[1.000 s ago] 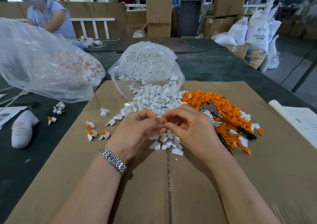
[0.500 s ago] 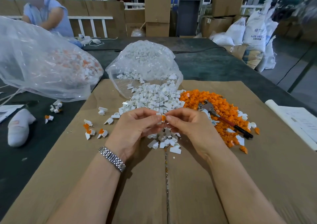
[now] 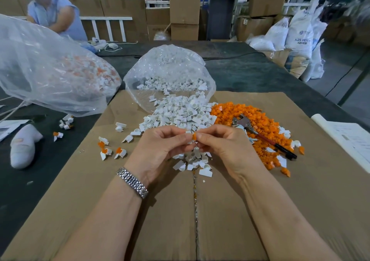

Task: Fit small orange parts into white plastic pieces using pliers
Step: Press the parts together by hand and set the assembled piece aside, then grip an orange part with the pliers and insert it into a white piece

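- While the left hand (image 3: 160,146) and right hand (image 3: 224,146) met over the cardboard sheet (image 3: 200,210), their fingers were curled in a tight pinch: an orange part (image 3: 193,136) showed between the tips of both hands, with a small white piece (image 3: 188,132) against it on the left hand's side.
- Compared with a second earlier, the orange part had gone from a thin sliver between the fingertips to a clearly visible nub sitting against the white piece; I judged the two were being seated by hand, the fit begun but not pressed home.
- The pliers (image 3: 260,134) lay untouched on the orange heap (image 3: 250,116), just beside the right hand, so the squeezing step looked not yet done.
- The white heap (image 3: 180,112) spilled from an open clear bag (image 3: 168,70) just beyond the hands, with more white pieces under them.
- A few assembled pieces (image 3: 112,150) lay to the left, near the sheet's left edge, and others on the dark table (image 3: 250,74) under a second, larger bag (image 3: 50,66).
- Nearer the body the cardboard was bare, giving room to draw back; rightward a reach for the pliers would cross only loose parts, with a paper roll (image 3: 344,136) further right at the table's edge.
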A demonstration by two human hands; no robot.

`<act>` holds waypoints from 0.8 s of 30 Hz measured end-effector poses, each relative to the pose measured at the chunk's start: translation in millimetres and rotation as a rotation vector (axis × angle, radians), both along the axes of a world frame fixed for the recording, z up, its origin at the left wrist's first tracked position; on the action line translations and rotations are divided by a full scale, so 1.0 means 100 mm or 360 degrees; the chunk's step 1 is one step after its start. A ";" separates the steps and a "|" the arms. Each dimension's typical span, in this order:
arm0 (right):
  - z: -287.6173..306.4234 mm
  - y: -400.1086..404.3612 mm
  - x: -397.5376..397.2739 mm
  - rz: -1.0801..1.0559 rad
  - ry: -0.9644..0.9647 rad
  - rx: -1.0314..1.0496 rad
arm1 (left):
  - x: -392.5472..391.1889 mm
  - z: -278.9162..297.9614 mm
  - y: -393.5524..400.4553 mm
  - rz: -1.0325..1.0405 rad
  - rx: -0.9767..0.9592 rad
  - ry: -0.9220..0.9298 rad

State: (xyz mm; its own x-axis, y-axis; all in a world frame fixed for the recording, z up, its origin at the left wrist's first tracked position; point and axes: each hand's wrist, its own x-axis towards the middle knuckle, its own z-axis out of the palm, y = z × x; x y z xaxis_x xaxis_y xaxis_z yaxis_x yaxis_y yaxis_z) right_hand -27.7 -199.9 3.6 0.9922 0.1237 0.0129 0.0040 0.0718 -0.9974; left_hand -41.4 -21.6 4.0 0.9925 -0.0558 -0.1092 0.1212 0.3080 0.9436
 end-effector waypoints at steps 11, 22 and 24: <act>0.00 0.01 0.00 0.0074 -0.0022 -0.0067 | 0.02 -0.01 -0.05 0.0163 0.0099 0.0017; 0.21 -0.45 0.07 -0.0564 0.0236 -0.2250 | 0.04 0.01 0.04 0.0162 -0.0107 0.0089; 0.21 -0.49 0.08 -0.0526 0.0237 -0.2301 | 0.04 0.02 0.05 0.0173 -0.0100 0.0092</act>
State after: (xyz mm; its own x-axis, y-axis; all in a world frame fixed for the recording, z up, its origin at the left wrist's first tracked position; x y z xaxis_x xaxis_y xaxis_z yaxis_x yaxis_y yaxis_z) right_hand -19.3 -248.5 25.1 0.9583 -0.2847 -0.0228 -0.2836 -0.9388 -0.1953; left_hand -37.3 -17.1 5.8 0.9852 0.0433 -0.1660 0.1374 0.3805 0.9145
